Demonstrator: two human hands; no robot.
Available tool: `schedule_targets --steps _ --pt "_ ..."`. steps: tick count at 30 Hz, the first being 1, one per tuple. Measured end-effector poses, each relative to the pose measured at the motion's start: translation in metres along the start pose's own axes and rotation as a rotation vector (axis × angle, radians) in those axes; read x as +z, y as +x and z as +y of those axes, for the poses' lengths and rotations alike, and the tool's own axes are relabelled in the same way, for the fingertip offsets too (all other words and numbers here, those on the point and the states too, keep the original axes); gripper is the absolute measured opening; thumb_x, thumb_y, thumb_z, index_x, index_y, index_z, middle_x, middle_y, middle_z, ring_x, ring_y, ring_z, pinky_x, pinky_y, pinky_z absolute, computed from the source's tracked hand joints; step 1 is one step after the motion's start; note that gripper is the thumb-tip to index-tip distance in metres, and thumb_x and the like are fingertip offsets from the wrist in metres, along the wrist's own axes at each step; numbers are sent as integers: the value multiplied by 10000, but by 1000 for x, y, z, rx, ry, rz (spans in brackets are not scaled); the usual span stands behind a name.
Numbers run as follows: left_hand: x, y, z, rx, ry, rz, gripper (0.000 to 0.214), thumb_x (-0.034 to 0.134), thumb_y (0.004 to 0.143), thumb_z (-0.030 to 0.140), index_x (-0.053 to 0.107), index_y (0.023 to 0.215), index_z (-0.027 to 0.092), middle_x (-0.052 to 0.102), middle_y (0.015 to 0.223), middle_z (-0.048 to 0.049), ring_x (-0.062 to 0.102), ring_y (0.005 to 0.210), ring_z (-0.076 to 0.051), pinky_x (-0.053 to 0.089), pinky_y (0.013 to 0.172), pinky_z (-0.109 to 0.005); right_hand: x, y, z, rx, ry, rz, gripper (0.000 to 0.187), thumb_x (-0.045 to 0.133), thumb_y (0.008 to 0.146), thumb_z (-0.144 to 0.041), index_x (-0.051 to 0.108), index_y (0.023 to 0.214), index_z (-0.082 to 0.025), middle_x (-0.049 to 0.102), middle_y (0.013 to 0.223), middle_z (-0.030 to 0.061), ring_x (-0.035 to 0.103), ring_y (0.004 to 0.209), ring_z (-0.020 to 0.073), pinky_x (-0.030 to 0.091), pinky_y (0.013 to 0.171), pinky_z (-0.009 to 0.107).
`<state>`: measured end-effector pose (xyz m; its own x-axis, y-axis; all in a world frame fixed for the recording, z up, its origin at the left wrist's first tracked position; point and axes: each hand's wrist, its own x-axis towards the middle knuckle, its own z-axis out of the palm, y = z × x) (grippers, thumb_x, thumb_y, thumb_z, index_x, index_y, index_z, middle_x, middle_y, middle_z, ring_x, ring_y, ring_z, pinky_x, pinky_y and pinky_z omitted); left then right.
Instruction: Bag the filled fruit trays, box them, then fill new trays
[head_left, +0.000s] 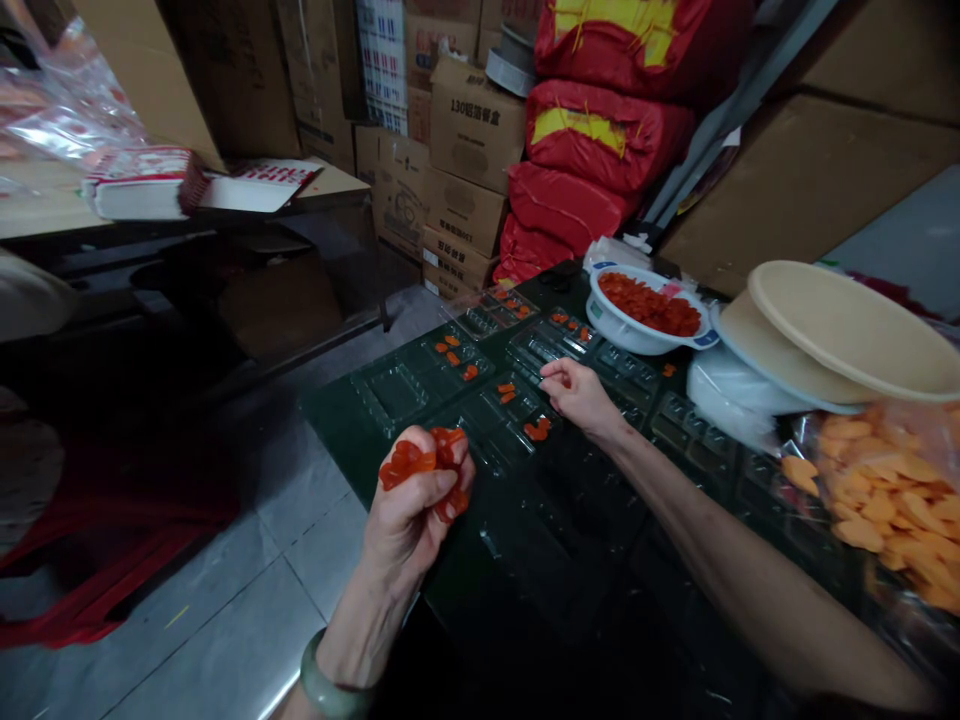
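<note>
My left hand (416, 505) is closed around a handful of glossy orange-red pieces (405, 462), raised over the table's near-left edge. The kind of these small, soft-looking pieces cannot be made out. Over the clear plastic trays (390, 392), my right hand (579, 395) has thumb and fingertips pinched together; anything between them is hidden. Several trays lie flat across the dark green table (337, 410), and some hold small groups of similar pieces (537, 429) in their compartments. A white basin (637, 335) at the table's far side is heaped with more of them.
Beige round lids or basins (855, 325) are stacked at the right, near a plastic bag of pale orange slices (892, 490). Red wrapped bundles (600, 135) and cardboard boxes (472, 125) rise behind. Another table (337, 183) with printed cards stands at the left.
</note>
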<state>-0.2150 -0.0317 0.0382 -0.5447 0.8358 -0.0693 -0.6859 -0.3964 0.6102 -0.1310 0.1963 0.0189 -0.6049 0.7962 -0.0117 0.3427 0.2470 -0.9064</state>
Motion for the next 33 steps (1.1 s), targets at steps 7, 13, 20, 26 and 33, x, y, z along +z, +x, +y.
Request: schedule_targets --steps 7,13,20,26,33 --pt "-1 0 -1 -17 7 3 242 599 582 80 404 679 185 529 700 -4 439 505 -71 264 424 -160 6 6 -7 -121 -373 -220 305 552 565 -24 553 828 -177 537 864 14 517 792 131 414 688 233" --pt "-2 -1 0 -16 -2 -12 245 600 582 81 402 678 187 525 703 -3 447 509 -74 251 419 -158 6 7 -7 -102 -507 -300 257 427 691 -20 538 880 -154 598 822 36 522 597 102 408 559 215" --pt "-4 -1 -1 -5 8 -11 238 588 592 75 389 669 181 526 711 -9 460 523 -78 261 431 -161 -8 -16 -15 -184 -761 -241 186 491 804 -313 558 671 -202 588 637 4 520 615 142 317 550 248" --pt "-2 -2 -4 -11 1 -30 230 581 598 72 391 670 178 524 709 -9 461 510 -75 257 432 -164 -6 -36 -6 -132 -970 -308 202 523 788 -337 524 631 -208 580 630 -8 507 610 137 262 527 245" --pt "-3 -2 -6 -13 -13 -54 221 582 608 73 411 693 185 526 719 -10 462 514 -78 250 430 -162 -20 -32 3 -56 -371 -252 221 439 795 -355 409 645 -197 403 511 -61 346 456 82 255 446 207"
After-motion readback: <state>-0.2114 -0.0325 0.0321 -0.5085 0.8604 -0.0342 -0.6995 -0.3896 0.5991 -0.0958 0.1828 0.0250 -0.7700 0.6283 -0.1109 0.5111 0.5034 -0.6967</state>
